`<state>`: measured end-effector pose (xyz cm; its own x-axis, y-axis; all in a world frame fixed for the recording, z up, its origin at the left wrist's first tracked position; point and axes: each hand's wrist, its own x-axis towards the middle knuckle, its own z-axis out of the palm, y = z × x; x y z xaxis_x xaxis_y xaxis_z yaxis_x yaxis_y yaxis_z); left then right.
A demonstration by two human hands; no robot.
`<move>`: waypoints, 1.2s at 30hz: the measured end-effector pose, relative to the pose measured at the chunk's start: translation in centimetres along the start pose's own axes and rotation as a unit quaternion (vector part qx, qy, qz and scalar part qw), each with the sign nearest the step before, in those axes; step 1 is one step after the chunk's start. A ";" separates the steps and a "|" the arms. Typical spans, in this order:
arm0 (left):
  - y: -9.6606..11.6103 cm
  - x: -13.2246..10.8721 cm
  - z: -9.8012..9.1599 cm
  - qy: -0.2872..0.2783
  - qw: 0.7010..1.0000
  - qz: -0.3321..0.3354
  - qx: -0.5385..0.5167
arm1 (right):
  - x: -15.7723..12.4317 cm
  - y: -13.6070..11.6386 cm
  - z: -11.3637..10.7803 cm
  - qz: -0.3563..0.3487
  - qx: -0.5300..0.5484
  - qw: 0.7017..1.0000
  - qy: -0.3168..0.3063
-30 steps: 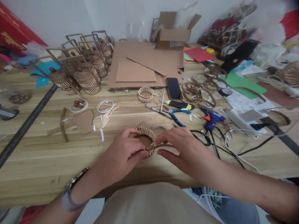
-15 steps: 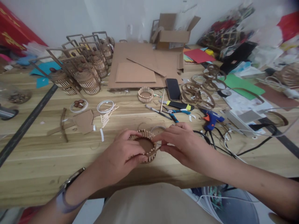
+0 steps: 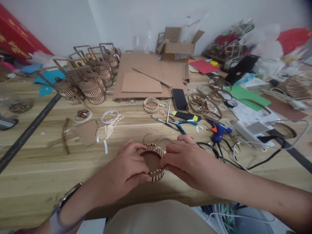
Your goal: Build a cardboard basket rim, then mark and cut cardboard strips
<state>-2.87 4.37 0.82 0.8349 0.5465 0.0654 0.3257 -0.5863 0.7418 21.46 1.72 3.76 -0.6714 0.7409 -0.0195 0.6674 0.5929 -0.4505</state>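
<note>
A small round basket made of short wooden sticks around a brown cardboard base stands on the table in front of me. My left hand wraps its left side, fingers over the far rim and thumb at the near rim. At the right edge, my right hand pinches a thin brown cardboard strip against the basket's rim; the fingers hide its end. Behind stands a similar stick ring. Loose sticks lie near a roll of white tape.
Finished lidded baskets with tall handles stand at the back left. Cardboard sheets lie behind. To the right are a utility knife, pliers, a phone, brown strips and a blue glue gun with cables.
The view has tilted slightly, so the table sits lower in the picture. My right fingers have moved in against the basket's rim, covering the strip end that showed before. My left hand keeps its hold.
</note>
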 end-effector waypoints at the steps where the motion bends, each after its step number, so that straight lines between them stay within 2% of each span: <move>1: 0.0 0.0 0.0 0.000 1.000 -0.001 0.004 | 0.1 -0.2 0.0 0.004 -0.001 1.000 -0.005; 4: 0.3 0.2 0.1 0.010 1.000 -0.002 0.015 | 0.3 -0.6 0.3 0.015 -0.006 1.000 -0.013; 8: 1.4 0.9 1.1 0.060 0.997 0.003 0.041 | 0.6 -1.0 0.6 0.020 -0.004 1.000 -0.009; 11: 1.9 0.9 1.6 0.077 0.996 0.013 0.037 | 0.4 -1.0 0.3 0.029 0.011 1.000 -0.003; 16: 1.7 0.1 1.1 0.069 0.997 -0.008 0.017 | -0.7 -0.4 -0.5 0.065 0.051 0.996 0.045; 23: 1.5 -0.3 1.0 0.058 0.998 -0.005 0.002 | -1.1 0.1 -0.5 0.027 0.063 0.996 0.051; 30: 1.5 -0.7 0.8 0.021 1.000 0.011 0.013 | -0.3 0.3 -0.2 0.014 0.059 0.998 0.021; 36: 0.6 -1.0 0.8 0.018 0.999 0.025 0.015 | 0.2 0.3 -0.1 0.018 0.060 0.998 -0.018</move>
<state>-3.12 3.01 0.71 0.8343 0.5365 0.1270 0.2969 -0.6314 0.7164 21.59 2.06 3.69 -0.6603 0.7479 -0.0679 0.6493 0.5232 -0.5520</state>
